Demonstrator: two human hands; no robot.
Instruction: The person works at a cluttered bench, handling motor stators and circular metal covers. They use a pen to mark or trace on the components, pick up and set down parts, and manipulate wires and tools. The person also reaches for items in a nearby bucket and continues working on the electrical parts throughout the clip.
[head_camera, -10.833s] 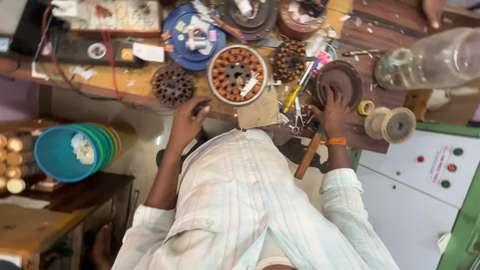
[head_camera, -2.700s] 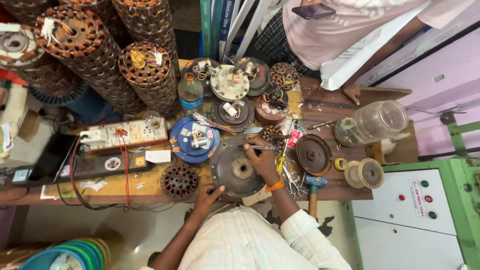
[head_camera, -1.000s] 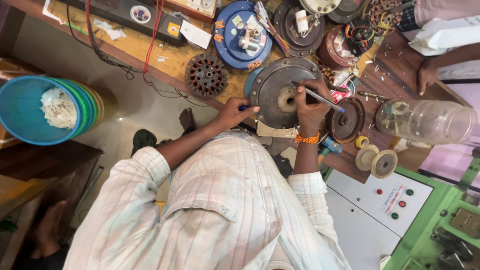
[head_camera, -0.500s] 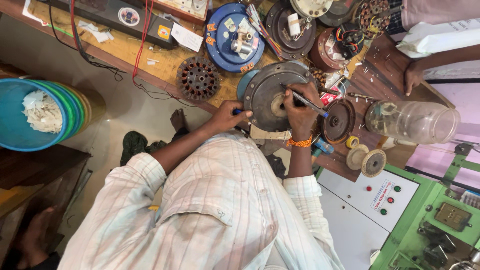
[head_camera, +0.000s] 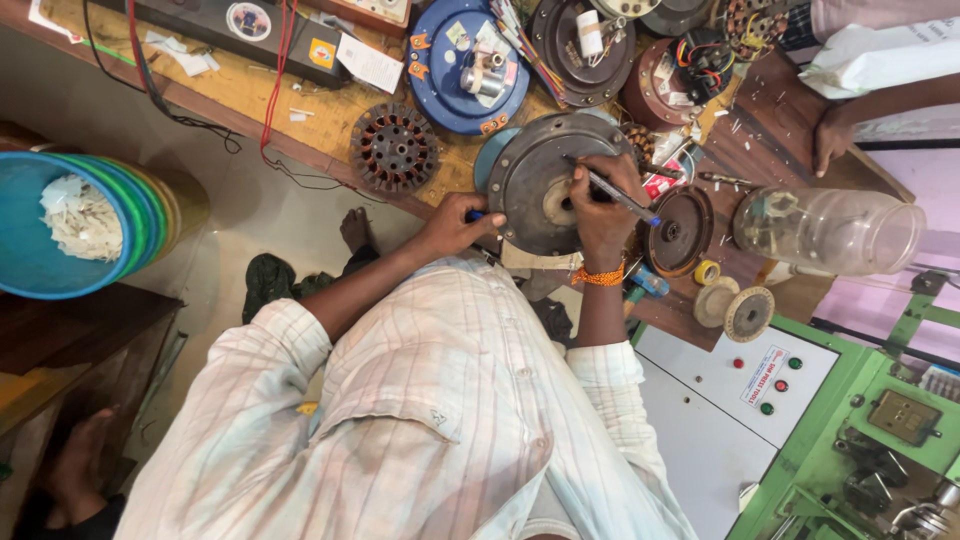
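Note:
A dark grey round motor cover (head_camera: 530, 180) lies on the front edge of the workbench. My left hand (head_camera: 462, 222) grips its near-left rim, with a small blue thing under the fingers. My right hand (head_camera: 602, 196), an orange band at its wrist, rests on the cover's right half. It is closed on a thin dark pen-like tool (head_camera: 618, 194) whose tip points at the cover's centre hole. A stator core (head_camera: 394, 148) with copper-coloured slots lies to the left of the cover.
A blue round housing (head_camera: 462, 66), other motor parts and a black box (head_camera: 230, 30) crowd the yellow bench. A clear plastic jar (head_camera: 830, 230) lies at the right, near another person's hand (head_camera: 828, 138). Stacked blue tubs (head_camera: 70, 230) and a green machine (head_camera: 880, 430) flank me.
The view has drifted slightly. My right hand has shifted the pen-like tool on the cover; my left hand keeps its grip on the rim.

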